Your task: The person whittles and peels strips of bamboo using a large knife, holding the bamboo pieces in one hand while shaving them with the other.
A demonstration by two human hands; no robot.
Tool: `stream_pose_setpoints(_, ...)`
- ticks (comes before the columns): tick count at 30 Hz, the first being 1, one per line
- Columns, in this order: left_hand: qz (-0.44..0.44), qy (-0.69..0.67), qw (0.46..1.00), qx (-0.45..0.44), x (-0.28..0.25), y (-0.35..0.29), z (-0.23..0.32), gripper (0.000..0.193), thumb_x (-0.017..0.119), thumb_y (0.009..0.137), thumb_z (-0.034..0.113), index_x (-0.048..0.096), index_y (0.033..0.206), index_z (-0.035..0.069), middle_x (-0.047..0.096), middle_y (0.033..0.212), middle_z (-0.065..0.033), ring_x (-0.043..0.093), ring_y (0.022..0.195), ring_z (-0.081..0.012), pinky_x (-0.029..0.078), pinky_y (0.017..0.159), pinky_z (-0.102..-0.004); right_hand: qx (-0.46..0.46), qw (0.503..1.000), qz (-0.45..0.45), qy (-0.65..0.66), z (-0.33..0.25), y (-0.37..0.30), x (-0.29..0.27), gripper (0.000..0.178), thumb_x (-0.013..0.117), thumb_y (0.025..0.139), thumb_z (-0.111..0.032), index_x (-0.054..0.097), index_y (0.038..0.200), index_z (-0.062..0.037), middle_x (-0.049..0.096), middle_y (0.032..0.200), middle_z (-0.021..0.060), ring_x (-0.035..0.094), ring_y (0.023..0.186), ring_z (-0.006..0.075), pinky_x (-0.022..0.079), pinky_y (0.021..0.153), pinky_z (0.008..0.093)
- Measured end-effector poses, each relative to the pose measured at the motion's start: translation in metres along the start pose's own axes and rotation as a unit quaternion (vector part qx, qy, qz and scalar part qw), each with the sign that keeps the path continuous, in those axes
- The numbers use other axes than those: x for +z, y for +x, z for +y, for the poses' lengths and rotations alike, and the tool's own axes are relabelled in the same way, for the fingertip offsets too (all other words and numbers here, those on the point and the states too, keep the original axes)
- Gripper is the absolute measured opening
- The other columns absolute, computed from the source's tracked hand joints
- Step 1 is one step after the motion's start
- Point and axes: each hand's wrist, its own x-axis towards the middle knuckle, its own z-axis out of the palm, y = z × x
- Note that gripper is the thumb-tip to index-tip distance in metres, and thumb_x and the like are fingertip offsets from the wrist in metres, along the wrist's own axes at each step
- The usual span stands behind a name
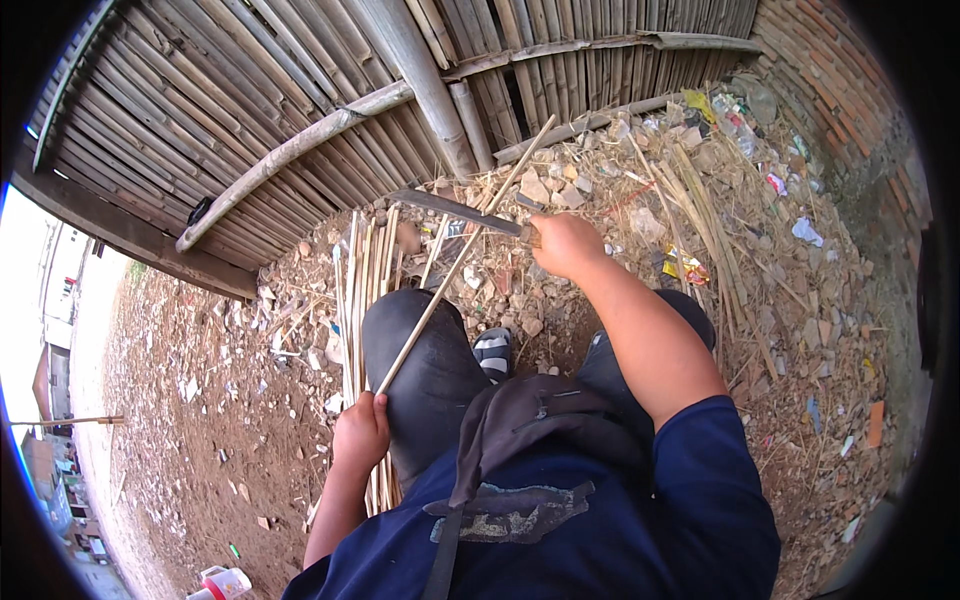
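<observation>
— What's on my left side?

— My left hand (358, 432) is clamped around the lower end of a bamboo strip (462, 258), which slants from 7 o'clock up toward 1 o'clock across my knee (420, 350). A bundle of strips (358, 290) lies just beside it.

— And right?

— My right hand (562, 243), at 12 o'clock, is closed on a knife (455, 210), its blade touching the strip.

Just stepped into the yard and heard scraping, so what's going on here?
A person sits on the dirt ground with knees up, working a long bamboo stick. The left hand grips its lower end by the left knee, and the stick slants up and away over that knee. The right hand holds a long knife with the blade laid across the stick. A bundle of thin bamboo strips lies on the ground to the left, in front of a bamboo wall.
</observation>
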Motion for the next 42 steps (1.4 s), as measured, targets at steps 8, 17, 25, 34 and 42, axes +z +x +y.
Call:
stream_pose_setpoints(8,0.009,-0.011,1.000,0.011,-0.001,-0.004,-0.002,0.034,0.049,0.106,0.030,0.053,0.083,0.004,0.062,0.066,-0.0261,0.062,0.065,-0.0493,0.048,0.059,-0.0590,-0.192,0.977,-0.045,-0.087,-0.024,-0.017,0.011,0.017,0.066,0.085,-0.012,0.069,0.101,-0.0162,0.073,0.096,0.0118,0.072,0.094,0.0292,0.057,0.078,0.0454)
stream_pose_setpoints(17,-0.025,-0.024,0.999,-0.006,-0.020,-0.017,-0.014,0.035,0.048,0.106,0.028,0.054,0.082,0.002,0.061,0.069,-0.0276,0.061,0.069,-0.0511,0.047,0.063,-0.0594,-0.097,0.994,-0.012,-0.043,-0.009,-0.004,0.004,0.019,0.064,0.087,-0.013,0.070,0.104,-0.0171,0.074,0.091,0.0100,0.073,0.090,0.0318,0.057,0.080,0.0474)
stream_pose_setpoints(25,-0.025,-0.034,0.999,-0.003,-0.006,-0.032,-0.047,0.035,0.048,0.106,0.026,0.053,0.082,0.002,0.061,0.069,-0.0270,0.060,0.068,-0.0509,0.046,0.061,-0.0592,-0.112,0.991,-0.051,-0.053,0.000,0.001,0.011,0.011,0.062,0.096,-0.022,0.070,0.103,-0.0191,0.072,0.088,0.0072,0.073,0.086,0.0247,0.058,0.078,0.0417)
stream_pose_setpoints(34,-0.034,-0.048,0.997,-0.054,-0.023,-0.060,-0.063,0.038,0.045,0.106,0.030,0.053,0.084,0.000,0.060,0.070,-0.0272,0.060,0.071,-0.0507,0.044,0.063,-0.0566,0.210,0.964,0.053,0.152,0.048,0.025,-0.002,0.026,0.070,0.088,-0.024,0.067,0.110,-0.0092,0.072,0.106,0.0152,0.070,0.100,0.0341,0.055,0.087,0.0457)
stream_pose_setpoints(42,-0.031,-0.074,0.996,-0.049,-0.011,-0.053,-0.048,0.041,0.043,0.107,0.030,0.054,0.083,0.000,0.061,0.072,-0.0261,0.061,0.072,-0.0493,0.044,0.064,-0.0548,0.047,0.986,0.089,0.133,0.006,0.004,-0.003,0.022,0.070,0.086,-0.025,0.067,0.104,-0.0115,0.072,0.092,0.0154,0.071,0.090,0.0363,0.055,0.076,0.0492)
